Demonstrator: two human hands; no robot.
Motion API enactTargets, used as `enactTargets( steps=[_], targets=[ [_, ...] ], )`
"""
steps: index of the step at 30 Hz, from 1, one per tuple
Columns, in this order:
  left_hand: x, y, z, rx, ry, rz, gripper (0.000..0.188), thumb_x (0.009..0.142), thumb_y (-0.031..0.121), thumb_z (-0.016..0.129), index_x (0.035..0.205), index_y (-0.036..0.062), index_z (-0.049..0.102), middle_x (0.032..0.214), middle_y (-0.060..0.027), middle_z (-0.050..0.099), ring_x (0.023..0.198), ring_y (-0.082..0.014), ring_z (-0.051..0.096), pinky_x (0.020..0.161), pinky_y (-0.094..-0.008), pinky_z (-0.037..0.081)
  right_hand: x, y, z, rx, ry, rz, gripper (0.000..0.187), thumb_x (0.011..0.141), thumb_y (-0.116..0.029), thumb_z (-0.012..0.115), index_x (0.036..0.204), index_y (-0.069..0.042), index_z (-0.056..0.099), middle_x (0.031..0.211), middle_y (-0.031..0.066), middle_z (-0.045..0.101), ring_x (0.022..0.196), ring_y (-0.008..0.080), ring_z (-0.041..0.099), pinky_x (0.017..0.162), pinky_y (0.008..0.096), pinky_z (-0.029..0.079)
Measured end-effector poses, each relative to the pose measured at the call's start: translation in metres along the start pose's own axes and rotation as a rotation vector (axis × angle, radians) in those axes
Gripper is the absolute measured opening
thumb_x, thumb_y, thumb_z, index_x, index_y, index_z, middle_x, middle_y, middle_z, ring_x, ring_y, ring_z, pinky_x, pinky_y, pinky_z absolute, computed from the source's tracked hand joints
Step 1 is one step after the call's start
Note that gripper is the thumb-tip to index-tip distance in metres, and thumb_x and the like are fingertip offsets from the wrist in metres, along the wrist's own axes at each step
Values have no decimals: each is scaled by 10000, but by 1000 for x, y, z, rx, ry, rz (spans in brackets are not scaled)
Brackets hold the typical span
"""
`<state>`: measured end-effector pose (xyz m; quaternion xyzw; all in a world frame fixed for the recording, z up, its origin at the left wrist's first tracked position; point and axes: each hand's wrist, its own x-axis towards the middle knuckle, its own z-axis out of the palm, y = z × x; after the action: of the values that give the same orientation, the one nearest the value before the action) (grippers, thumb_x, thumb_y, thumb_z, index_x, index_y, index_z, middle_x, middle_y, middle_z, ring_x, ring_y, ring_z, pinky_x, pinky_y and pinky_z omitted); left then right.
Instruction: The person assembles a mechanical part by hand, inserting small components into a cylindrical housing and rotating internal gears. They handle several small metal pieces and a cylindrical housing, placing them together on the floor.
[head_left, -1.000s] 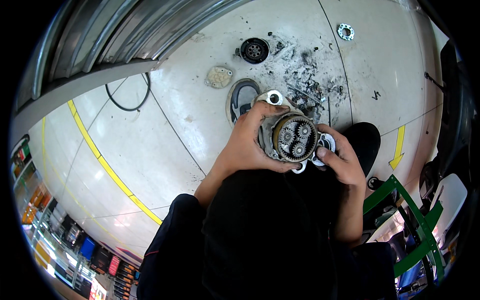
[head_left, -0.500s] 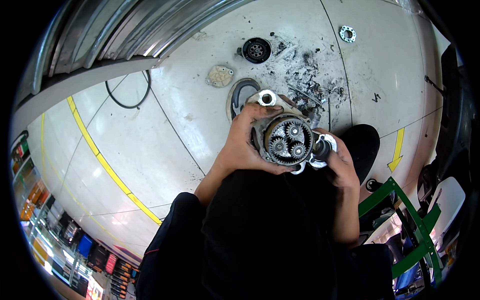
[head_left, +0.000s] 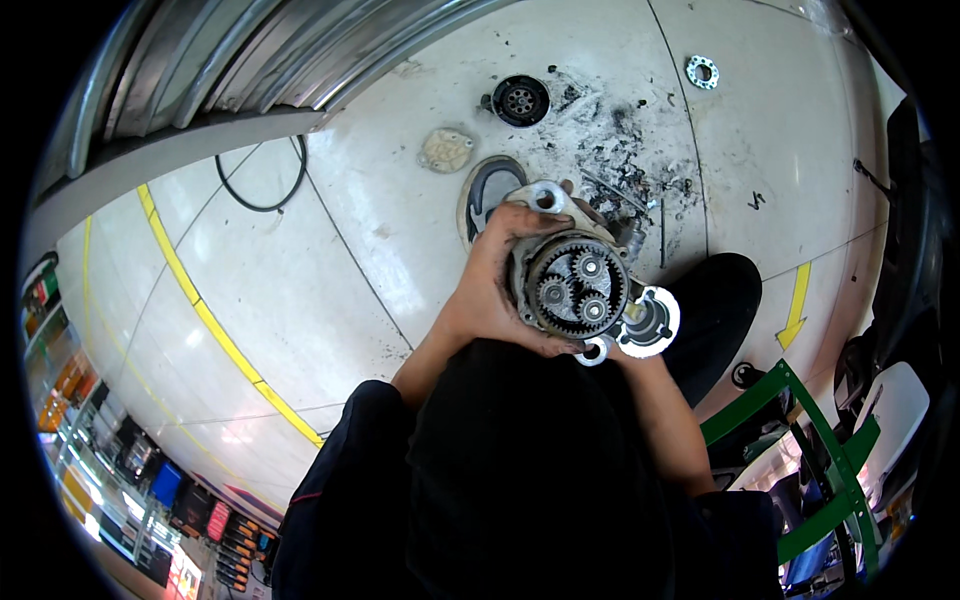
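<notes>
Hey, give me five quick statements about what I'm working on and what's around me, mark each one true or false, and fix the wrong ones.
1. The left hand holds the metal housing. True.
2. Four small gears show inside that housing. False: three small gears show.
3. The black round part lies on the floor. True.
4. The pale plate lies to the right of the black round part. False: the pale plate lies to its left.
5. The yellow arrow is to the right of the housing. True.
</notes>
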<state>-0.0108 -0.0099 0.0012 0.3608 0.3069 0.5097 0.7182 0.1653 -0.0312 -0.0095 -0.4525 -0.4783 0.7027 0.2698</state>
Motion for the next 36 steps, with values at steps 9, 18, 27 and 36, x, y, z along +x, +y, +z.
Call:
enactTargets(
  steps=[9,18,27,36],
  targets=[
    [-3,1,5,-180,105,-65,1042,385,223,984,1226,29,400,1235,-151,480,1188,-265,525,1018,-413,433,14,14,16,39,-6,30,780,722,-180,784,1376,12,403,1335,137,517,1200,226,527,1008,337,418],
    [6,5,17,-171,71,160,1029,396,90,954,1234,67,356,1279,-261,497,1190,-348,539,999,-465,450,26,14,-2,211,-57,192,633,803,-140,717,1349,14,437,1301,132,549,1155,224,563,979,331,448],
    [-2,41,-20,270,73,138,1018,462,183,960,1244,130,310,1297,-305,447,1153,-393,546,954,-494,488,15,-80,-19,-79,-1,-158,435,957,-304,501,1244,22,533,1042,163,660,878,241,660,792,347,496],
    [16,47,-5,563,159,181,1049,424,319,958,1245,137,330,1249,-257,497,1106,-337,579,944,-437,514,20,-71,-33,413,-166,89,435,929,-137,498,1317,56,460,914,150,665,627,188,680,559,279,572]
  ],
)
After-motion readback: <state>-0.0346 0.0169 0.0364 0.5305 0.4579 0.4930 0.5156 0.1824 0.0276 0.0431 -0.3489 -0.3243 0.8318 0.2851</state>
